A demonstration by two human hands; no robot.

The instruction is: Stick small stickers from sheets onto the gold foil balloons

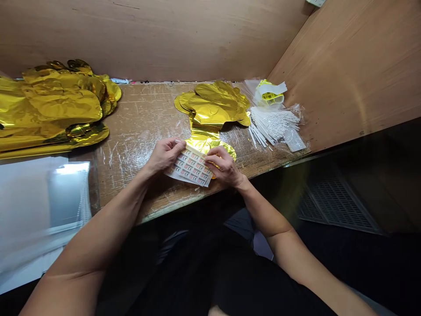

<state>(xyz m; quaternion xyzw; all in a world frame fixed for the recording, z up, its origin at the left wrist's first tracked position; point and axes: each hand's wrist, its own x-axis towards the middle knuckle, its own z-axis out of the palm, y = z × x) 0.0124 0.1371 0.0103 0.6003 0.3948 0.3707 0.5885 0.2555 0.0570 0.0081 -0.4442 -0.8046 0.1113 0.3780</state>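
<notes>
My left hand (167, 154) pinches the upper left corner of a sheet of small CE-marked stickers (192, 167). At the sheet's right edge, my right hand (224, 166) has thumb and fingers closed together on a sticker or the sheet's edge; which one is too small to tell. Just beyond both hands, a flat gold foil balloon (205, 131) lies on the wooden table, its near end partly covered by the sheet and my right hand. More gold foil balloons (220, 103) are spread at its far end.
A large pile of gold foil balloons (59, 109) lies at the left, with clear plastic bags (42, 210) in front of it. Thin white sticks (274, 125) and a yellow roll (271, 92) sit at the right. Wooden panels (148, 39) rise behind the table (131, 118).
</notes>
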